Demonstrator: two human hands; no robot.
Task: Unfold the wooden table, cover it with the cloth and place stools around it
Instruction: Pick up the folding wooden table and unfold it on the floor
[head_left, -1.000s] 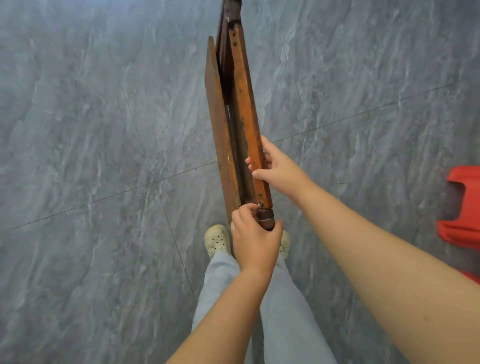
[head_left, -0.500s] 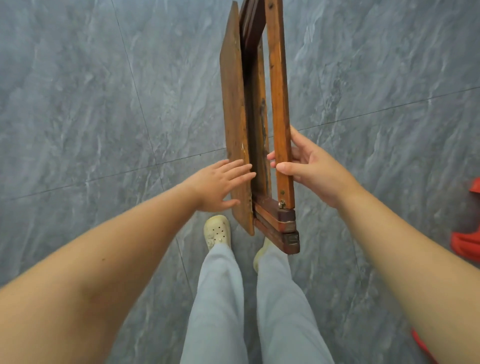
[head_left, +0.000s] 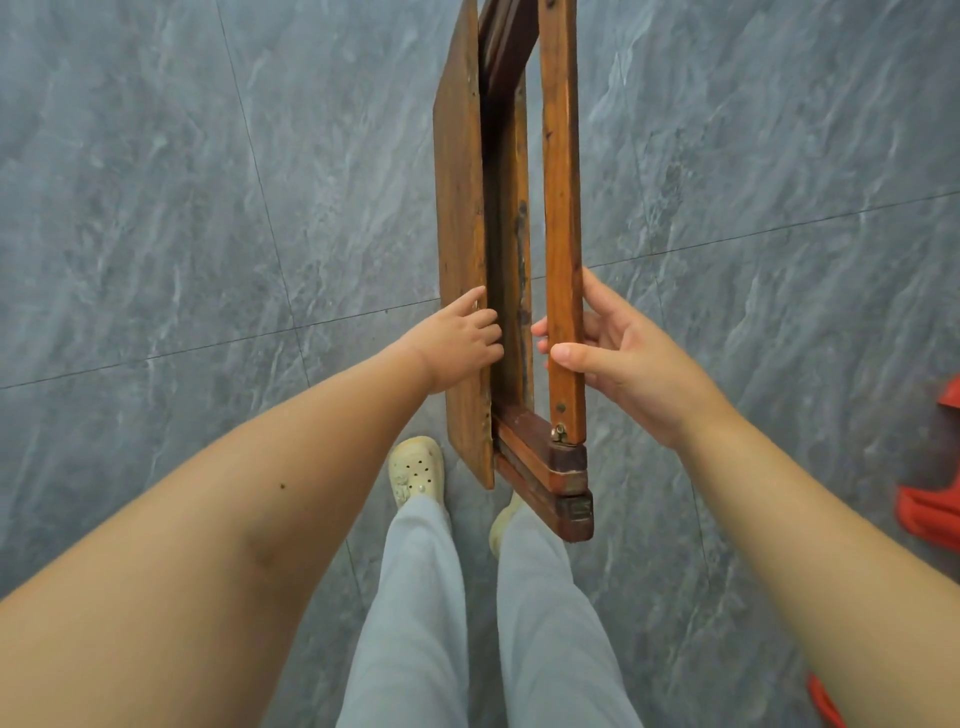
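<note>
The folded wooden table (head_left: 460, 208) stands on edge in front of my legs, its top panel on the left and its leg frame on the right, slightly spread apart. My left hand (head_left: 457, 343) grips the panel's edge, fingers curled into the gap. My right hand (head_left: 618, 358) holds the outer orange-brown leg bar (head_left: 561, 208), thumb in front and fingers behind. A brass hinge (head_left: 559, 433) joins that bar to the dark crosspieces at the near end. No cloth is in view.
Grey marbled floor tiles (head_left: 208, 208) spread all around. Part of a red plastic stool (head_left: 935, 504) shows at the right edge. My cream clogs (head_left: 418, 470) and grey trousers are right below the table's near end.
My left hand left the near end of the frame, touched the panel's face flat, then curled round its edge. The leg bar in my right hand has spread away from the panel.
</note>
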